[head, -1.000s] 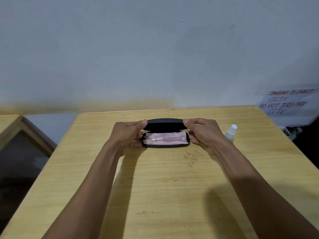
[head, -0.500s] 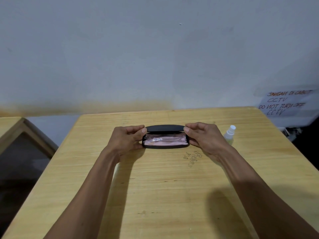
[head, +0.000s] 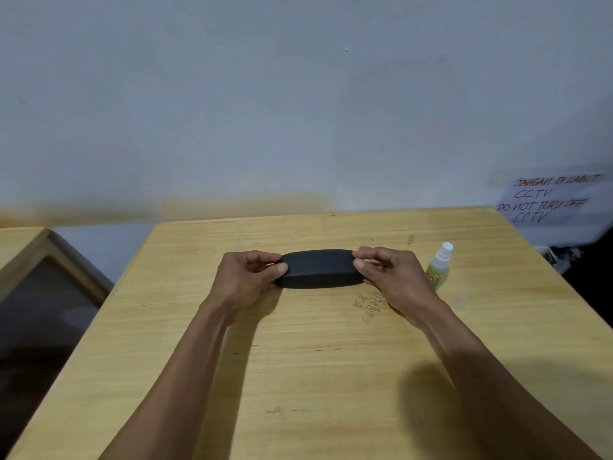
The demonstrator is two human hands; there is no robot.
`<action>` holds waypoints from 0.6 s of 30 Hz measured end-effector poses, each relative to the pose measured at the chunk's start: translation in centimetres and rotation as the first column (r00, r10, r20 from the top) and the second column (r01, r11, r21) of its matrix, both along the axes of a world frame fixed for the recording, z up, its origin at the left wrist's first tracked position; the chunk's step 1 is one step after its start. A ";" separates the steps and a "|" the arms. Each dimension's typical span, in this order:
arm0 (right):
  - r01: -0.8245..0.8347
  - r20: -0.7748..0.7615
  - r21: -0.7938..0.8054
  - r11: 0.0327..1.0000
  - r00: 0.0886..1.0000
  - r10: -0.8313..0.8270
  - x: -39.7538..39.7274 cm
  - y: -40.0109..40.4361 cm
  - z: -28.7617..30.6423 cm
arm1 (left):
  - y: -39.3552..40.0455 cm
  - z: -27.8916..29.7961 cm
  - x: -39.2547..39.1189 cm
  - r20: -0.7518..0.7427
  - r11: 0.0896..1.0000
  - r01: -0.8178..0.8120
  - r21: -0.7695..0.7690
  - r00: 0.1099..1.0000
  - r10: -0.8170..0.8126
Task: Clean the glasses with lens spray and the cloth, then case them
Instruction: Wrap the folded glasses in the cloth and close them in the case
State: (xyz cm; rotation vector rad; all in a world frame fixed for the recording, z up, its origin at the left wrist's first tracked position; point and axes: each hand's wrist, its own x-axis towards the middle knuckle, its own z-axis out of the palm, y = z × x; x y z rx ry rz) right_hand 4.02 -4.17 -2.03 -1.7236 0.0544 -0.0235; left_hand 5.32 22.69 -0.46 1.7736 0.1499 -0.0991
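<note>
The wooden table [head: 298, 376] is carrying everything in view. At its middle, between the two grips, the black glasses case [head: 319, 268] is lying flat with its lid down and no gap showing along the near seam. The glasses and the cloth are not visible; judged from the shut lid, they are inside, but that cannot be confirmed.

The left hand [head: 247, 280] is grasping the case's left end, thumb on the near face and fingers curled over the far edge. The right hand [head: 393, 277] is pinching the right end in the same manner.

Outboard of the right-hand grip, just beside the wrist and apart from the case, the lens spray bottle [head: 440, 267] is standing upright, cap on.

Judgement: the step in hand is seating the lid — the last of the task. To do it well, both thumbs should be pressing evenly at the two ends, so the lid closes square rather than twisted. The seam should be checked for trapped cloth before release. The right wrist should be drawing straight back — the bottle is near enough to be knocked.
</note>
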 end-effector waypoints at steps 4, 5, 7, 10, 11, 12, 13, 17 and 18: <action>0.002 0.009 -0.080 0.997 1.000 -0.001 -0.2 -0.2 -0.3 | 0.0 0.2 -0.3 0.005 0.998 0.019 0.058 1.000 -0.019; -0.007 0.009 -0.096 0.995 1.000 0.008 -0.3 -0.2 -0.3 | 0.0 0.3 -0.5 0.012 0.997 0.019 0.074 1.000 -0.020; -0.016 0.025 -0.140 0.990 1.000 0.019 -0.5 -0.2 -0.3 | -0.3 0.5 -0.8 0.038 0.993 0.010 0.114 0.999 -0.015; 0.007 0.055 -0.188 0.982 0.998 0.003 -0.9 0.2 -0.7 | -0.7 0.6 -1.3 0.086 0.987 -0.001 0.160 0.996 -0.013; 0.016 0.059 -0.189 0.982 0.998 -0.005 -1.0 0.4 -0.9 | -0.9 0.5 -1.5 0.107 0.981 -0.012 0.194 0.994 -0.009; 0.020 0.065 -0.190 0.982 0.998 -0.008 -1.2 0.6 -1.0 | -1.1 0.4 -1.7 0.131 0.971 -0.029 0.236 0.991 -0.002; 0.024 0.078 -0.192 0.981 0.997 -0.009 -1.3 0.8 -1.2 | -1.3 0.3 -2.0 0.157 0.961 -0.049 0.274 0.988 0.006; 0.087 0.198 -0.382 0.920 0.980 -0.010 -1.7 1.3 -1.5 | -2.0 -0.4 -2.6 0.256 0.905 -0.110 0.410 0.967 0.002; 0.097 0.208 -0.413 0.906 0.978 -0.010 -1.8 1.4 -1.5 | -2.0 -0.6 -2.7 0.271 0.887 -0.125 0.445 0.962 -0.001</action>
